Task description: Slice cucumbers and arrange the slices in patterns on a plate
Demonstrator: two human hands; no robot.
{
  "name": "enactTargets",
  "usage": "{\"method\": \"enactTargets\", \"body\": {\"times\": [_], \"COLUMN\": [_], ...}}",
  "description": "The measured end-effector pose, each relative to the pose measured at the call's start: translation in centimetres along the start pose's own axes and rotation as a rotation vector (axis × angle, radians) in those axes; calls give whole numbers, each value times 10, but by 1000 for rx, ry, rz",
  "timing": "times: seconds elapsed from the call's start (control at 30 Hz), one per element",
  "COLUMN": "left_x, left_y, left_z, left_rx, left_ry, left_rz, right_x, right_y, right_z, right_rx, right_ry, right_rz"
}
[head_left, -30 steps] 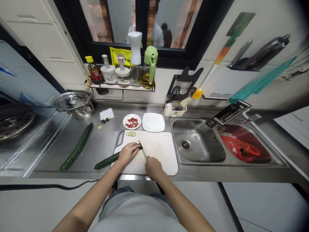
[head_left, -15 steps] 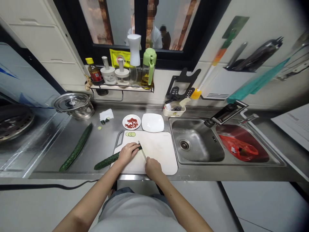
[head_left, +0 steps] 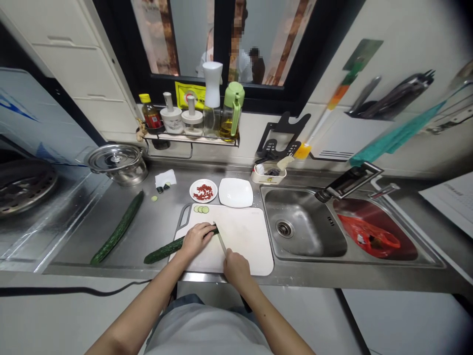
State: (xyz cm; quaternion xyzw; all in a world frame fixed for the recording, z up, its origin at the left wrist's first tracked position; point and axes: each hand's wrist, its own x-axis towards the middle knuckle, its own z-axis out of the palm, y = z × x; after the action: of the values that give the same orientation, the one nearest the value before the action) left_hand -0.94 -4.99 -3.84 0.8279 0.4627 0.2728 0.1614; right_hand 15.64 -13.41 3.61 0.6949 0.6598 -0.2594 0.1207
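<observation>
On the white cutting board point(head_left: 246, 234) lies a dark green cucumber point(head_left: 164, 250), its far end reaching past the board's left edge. My left hand point(head_left: 197, 239) is closed over the cucumber near its right end. A knife point(head_left: 221, 241) is gripped by its handle in my right hand point(head_left: 236, 266), the blade standing against the cucumber's cut end beside my left fingers. Several thin cucumber slices point(head_left: 201, 209) rest at the board's upper left. Behind the board are a round plate with chopped red pieces point(head_left: 203, 191) and a square white plate point(head_left: 236, 192).
A second cucumber point(head_left: 118, 229) lies on the steel counter at left, near a lidded pot point(head_left: 117, 163). Cucumber ends sit by a white paper point(head_left: 166, 178). To the right is a double sink point(head_left: 306, 236) with a red bag point(head_left: 369, 237). Bottles stand on a wall shelf point(head_left: 192, 137).
The camera view has tilted slightly, so the whole scene sits a little lower. Both hands, the knife and the cucumber keep almost the same places on the board.
</observation>
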Motion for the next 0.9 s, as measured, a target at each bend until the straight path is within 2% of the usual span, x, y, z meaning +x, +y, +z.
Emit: {"method": "enactTargets", "body": {"times": [0.47, 0.7, 0.9], "left_x": [3, 2, 2], "left_y": [4, 7, 7], "left_z": [-4, -6, -5], "left_rx": [-15, -33, -49], "left_ry": [-29, -50, -46], "left_rz": [-28, -84, -101], "right_x": [21, 18, 6], "right_y": [-12, -14, -6], "right_z": [-11, -18, -10], "right_rx": [-27, -22, -12], "right_ry": [57, 43, 35], "right_rz": [-9, -4, 10]}}
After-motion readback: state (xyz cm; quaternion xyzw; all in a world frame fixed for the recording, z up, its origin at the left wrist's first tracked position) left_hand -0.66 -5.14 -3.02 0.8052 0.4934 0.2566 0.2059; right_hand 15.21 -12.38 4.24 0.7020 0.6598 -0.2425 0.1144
